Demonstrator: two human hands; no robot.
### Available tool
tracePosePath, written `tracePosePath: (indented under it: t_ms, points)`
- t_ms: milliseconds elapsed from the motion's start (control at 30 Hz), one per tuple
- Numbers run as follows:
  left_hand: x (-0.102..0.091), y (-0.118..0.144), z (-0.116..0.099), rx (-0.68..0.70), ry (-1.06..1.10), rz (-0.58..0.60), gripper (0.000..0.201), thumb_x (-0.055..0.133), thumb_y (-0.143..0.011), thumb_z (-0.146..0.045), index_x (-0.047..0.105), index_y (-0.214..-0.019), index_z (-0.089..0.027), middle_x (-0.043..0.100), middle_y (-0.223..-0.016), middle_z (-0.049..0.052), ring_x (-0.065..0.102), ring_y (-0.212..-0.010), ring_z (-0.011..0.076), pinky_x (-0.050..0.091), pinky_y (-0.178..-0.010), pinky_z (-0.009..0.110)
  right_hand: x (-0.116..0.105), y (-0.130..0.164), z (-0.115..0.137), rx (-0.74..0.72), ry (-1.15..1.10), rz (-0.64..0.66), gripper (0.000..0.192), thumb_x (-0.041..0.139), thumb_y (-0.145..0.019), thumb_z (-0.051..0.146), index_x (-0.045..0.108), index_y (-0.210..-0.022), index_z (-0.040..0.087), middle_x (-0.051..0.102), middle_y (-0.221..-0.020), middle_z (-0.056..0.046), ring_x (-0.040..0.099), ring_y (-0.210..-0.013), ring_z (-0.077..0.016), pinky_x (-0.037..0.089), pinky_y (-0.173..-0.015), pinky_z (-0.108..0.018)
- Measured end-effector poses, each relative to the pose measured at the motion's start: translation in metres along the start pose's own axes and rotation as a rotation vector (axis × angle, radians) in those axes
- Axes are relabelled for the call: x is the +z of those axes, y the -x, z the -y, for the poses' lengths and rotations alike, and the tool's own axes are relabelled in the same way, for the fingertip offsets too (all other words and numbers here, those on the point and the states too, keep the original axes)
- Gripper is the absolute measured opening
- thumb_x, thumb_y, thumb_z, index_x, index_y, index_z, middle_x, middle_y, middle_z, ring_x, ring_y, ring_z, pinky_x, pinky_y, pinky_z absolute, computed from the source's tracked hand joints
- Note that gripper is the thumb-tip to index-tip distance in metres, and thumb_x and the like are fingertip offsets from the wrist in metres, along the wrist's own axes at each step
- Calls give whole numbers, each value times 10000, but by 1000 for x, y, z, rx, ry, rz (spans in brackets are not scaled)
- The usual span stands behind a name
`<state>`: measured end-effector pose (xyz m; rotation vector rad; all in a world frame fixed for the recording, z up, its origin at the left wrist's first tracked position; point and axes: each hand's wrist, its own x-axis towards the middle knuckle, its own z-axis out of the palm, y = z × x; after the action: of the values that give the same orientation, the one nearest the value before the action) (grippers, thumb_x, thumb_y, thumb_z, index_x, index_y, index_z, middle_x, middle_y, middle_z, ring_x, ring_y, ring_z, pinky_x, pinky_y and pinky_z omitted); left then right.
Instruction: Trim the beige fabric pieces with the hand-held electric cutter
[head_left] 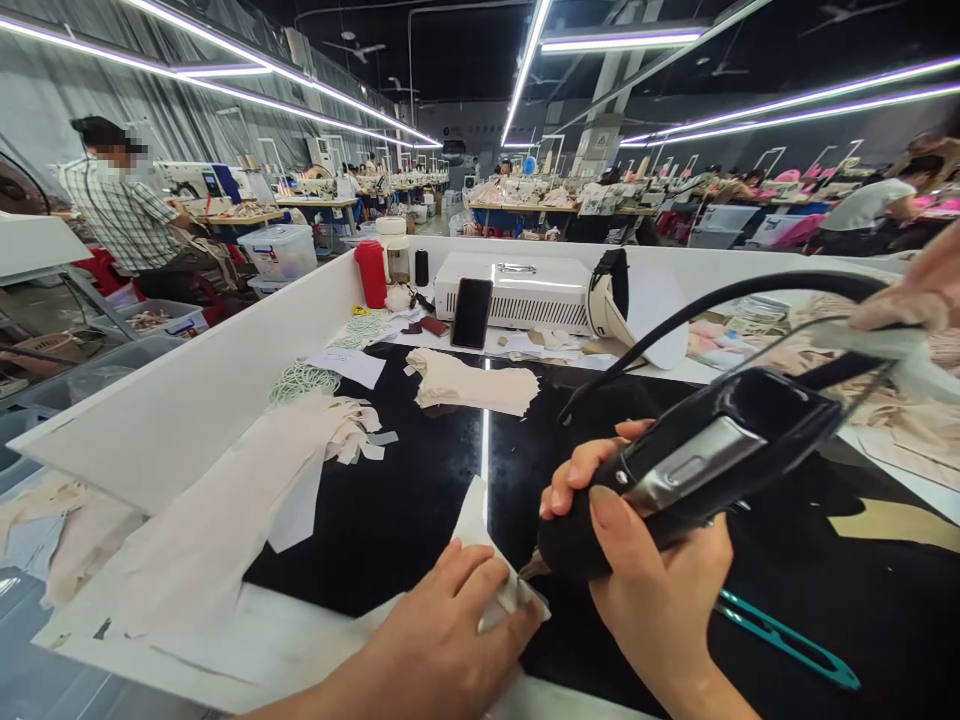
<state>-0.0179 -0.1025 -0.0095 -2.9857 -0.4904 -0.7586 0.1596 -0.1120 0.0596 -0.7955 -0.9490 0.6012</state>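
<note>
Cream fabric piece (491, 560) lies on the black worktop (390, 520), pinned flat under the left hand (442, 640), whose fingers press together on its corner. The right hand (645, 570) is wrapped tight around a black handheld cutting tool (697, 460), tip touching the fabric's edge. A stack of similar pieces (472, 385) sits well behind, another heap (225, 510) to the left, so the work looks partway through.

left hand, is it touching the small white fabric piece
Touching: the head view shows the left hand fingers pressing the white fabric piece onto the black table.
</note>
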Motion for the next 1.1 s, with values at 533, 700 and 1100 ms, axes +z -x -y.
tracePosePath:
  t_ms: [533, 700, 1100]
  points:
    - [-23, -9, 24, 44, 98, 27, 150, 543, -1111, -196, 670, -1187, -167, 678, -1104, 86, 661, -1074, 202, 599, -983, 310, -4, 9, 7, 2, -15, -13, 368, 850, -911, 341, 603, -1178, 289, 676, -820, 26, 674, -608, -163, 572, -502, -289]
    - [-25, -6, 27, 28, 130, 38, 173, 549, -1108, -205, 685, -1213, -182, 673, -1154, 97, 671, -1095, 209, 607, -990, 312, -7, 9, 8, 8, -19, 16, 353, 835, -922, 314, 608, -1191, 296, 682, -832, 24, 681, -626, -166, 585, -515, -295]
    - [-23, -6, 24, -13, 157, 73, 164, 596, -1083, -201, 708, -1200, -179, 653, -1203, 121, 658, -1169, 243, 614, -1021, 356, 3, 1, 0, 3, 1, -46, 379, 850, -898, 336, 605, -1185, 295, 686, -809, 45, 666, -620, -162, 602, -615, -337]
